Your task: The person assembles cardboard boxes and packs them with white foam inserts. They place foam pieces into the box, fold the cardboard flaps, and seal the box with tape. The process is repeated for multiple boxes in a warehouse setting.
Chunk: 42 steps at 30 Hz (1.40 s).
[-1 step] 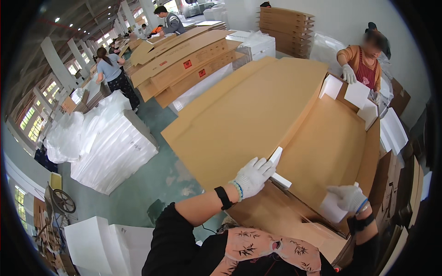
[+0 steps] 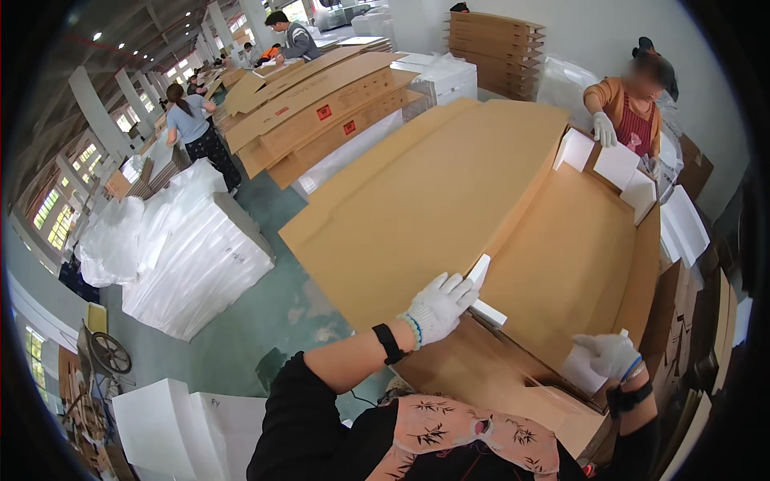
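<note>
A long, open brown carton [image 2: 553, 248] lies before me with its wide flap spread to the left. My left hand [image 2: 439, 307], in a white knit glove, lies with fingers stretched against a white foam corner piece [image 2: 488, 313] at the near left corner. At the near right corner, my gloved right hand [image 2: 613, 355] is closed over another white foam piece [image 2: 583, 370]; its fingertips are partly hidden. Across the carton, a co-worker's gloved hand [image 2: 604, 129] touches white foam blocks [image 2: 616, 164] at the far end.
Plastic-wrapped white bundles [image 2: 192, 260] stand on the floor at left, near a wheelbarrow [image 2: 104, 349]. White foam blocks [image 2: 152, 425] are at lower left. Stacked cartons [image 2: 321, 120] fill the table beyond. Folded cardboard [image 2: 682, 321] leans close on the right. Other people work farther back.
My right hand has shifted slightly at the near right foam piece and looks less blurred. My left hand stays at its corner. The co-worker's hand remains by the far foam.
</note>
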Each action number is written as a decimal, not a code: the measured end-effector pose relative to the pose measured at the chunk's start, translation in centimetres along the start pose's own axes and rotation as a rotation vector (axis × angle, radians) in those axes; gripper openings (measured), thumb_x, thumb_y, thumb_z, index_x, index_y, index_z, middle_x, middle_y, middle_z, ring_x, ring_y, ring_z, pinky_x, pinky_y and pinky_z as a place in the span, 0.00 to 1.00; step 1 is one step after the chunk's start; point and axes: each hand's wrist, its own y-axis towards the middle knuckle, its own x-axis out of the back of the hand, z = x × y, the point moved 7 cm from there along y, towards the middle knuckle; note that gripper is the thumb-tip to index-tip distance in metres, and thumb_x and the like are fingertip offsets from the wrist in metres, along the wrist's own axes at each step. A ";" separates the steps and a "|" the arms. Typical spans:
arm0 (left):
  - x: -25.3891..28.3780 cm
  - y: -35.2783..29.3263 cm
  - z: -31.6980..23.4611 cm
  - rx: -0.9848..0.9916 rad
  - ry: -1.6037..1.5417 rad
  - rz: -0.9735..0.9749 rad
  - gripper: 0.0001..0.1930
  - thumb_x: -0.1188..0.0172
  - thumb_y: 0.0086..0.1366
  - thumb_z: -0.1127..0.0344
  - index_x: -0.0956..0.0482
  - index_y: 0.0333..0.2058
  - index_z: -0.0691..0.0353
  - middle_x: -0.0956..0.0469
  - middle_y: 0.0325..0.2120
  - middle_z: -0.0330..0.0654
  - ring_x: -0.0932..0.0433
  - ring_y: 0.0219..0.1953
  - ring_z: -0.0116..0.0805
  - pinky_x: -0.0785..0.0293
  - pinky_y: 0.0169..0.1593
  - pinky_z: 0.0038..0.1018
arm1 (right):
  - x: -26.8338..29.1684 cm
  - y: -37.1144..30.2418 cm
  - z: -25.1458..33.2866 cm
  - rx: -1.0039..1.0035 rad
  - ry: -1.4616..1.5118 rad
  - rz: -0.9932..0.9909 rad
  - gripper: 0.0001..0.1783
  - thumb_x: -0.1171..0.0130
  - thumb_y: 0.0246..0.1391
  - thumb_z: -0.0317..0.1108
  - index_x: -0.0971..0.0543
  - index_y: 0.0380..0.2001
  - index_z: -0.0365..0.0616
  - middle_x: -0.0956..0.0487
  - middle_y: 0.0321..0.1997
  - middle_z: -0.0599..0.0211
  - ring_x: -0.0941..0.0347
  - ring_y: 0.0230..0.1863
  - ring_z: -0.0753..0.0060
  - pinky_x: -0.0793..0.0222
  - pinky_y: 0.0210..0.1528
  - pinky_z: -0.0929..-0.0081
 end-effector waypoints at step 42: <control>-0.1 2.1 -1.3 -0.201 0.227 0.393 0.38 0.37 0.58 0.61 0.40 0.65 0.67 0.38 0.64 0.61 0.36 0.65 0.57 0.38 0.65 0.40 | -64.6 -45.0 18.5 -2.714 1.171 -1.381 0.37 0.36 0.47 0.56 0.24 0.53 0.36 0.22 0.54 0.46 0.25 0.56 0.50 0.34 0.60 0.61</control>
